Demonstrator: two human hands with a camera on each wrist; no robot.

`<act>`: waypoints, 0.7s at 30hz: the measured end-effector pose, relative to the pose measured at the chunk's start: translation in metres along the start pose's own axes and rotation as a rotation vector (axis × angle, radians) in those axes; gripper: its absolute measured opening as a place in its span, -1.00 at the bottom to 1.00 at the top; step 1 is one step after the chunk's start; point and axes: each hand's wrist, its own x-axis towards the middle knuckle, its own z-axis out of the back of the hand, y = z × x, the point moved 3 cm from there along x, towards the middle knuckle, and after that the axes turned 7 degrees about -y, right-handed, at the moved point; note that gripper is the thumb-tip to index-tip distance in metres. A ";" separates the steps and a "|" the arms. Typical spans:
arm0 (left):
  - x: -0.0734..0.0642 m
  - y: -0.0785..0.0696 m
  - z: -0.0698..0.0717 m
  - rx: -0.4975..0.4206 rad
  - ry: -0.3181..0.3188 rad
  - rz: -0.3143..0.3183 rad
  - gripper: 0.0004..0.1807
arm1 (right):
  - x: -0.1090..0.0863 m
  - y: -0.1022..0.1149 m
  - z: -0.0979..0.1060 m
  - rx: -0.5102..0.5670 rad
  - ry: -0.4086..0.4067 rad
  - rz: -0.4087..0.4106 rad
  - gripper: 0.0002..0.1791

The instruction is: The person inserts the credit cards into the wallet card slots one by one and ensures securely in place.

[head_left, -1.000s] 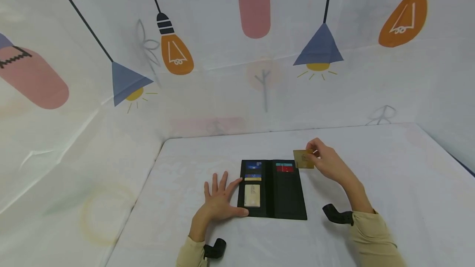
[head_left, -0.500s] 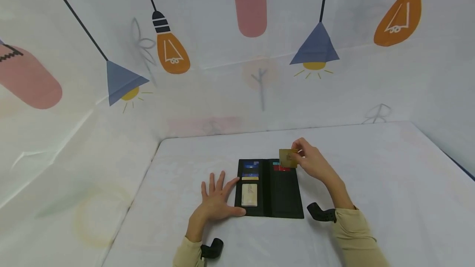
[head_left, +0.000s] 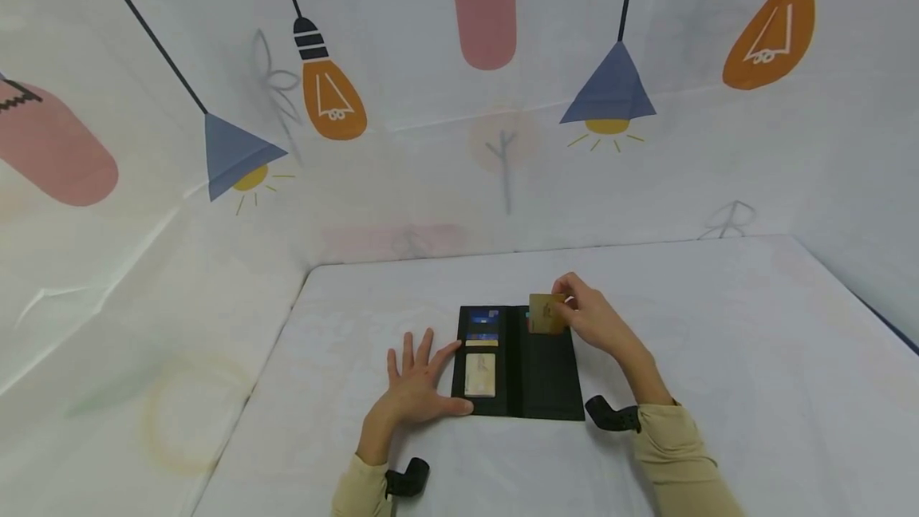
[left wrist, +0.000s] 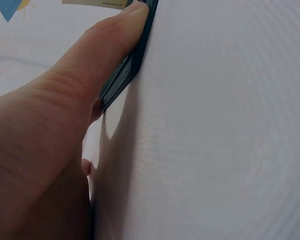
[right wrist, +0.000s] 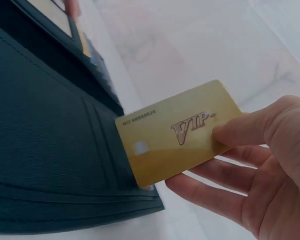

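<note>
A dark card wallet [head_left: 551, 381] lies spread flat on the white table, with cards in the slots of its left half. My right hand [head_left: 592, 321] pinches a gold VIP card [right wrist: 177, 132] between thumb and fingers. In the head view the card overlaps the top of the wallet's right half and mostly covers the cards there. My left hand [head_left: 415, 393] has its fingers spread at the wallet's left side. Its thumb [left wrist: 105, 45] rests on the lower left corner of the wallet, and the index fingertip touches the left edge.
A blue card [head_left: 484, 316] and a pale card [head_left: 480, 375] sit in the left half's slots. The white table [head_left: 359, 301] ends at a wall sheet printed with lamps and bulbs. Black wrist cameras [head_left: 408, 477] are strapped at both sleeves.
My right hand has carried the gold card leftward from the wallet's right edge to over the upper slots of its right half, then slightly lower. My left hand keeps its place on the wallet.
</note>
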 end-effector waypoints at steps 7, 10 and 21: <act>0.001 0.000 0.000 0.003 -0.004 -0.012 0.08 | -0.002 0.004 -0.010 0.008 0.007 0.049 -0.82; 0.001 0.002 -0.001 0.008 -0.006 -0.010 0.08 | -0.002 0.006 -0.012 -0.014 0.002 0.082 -0.82; 0.001 0.001 0.000 0.004 -0.007 -0.007 0.09 | -0.003 0.006 -0.006 -0.083 -0.033 0.056 -0.81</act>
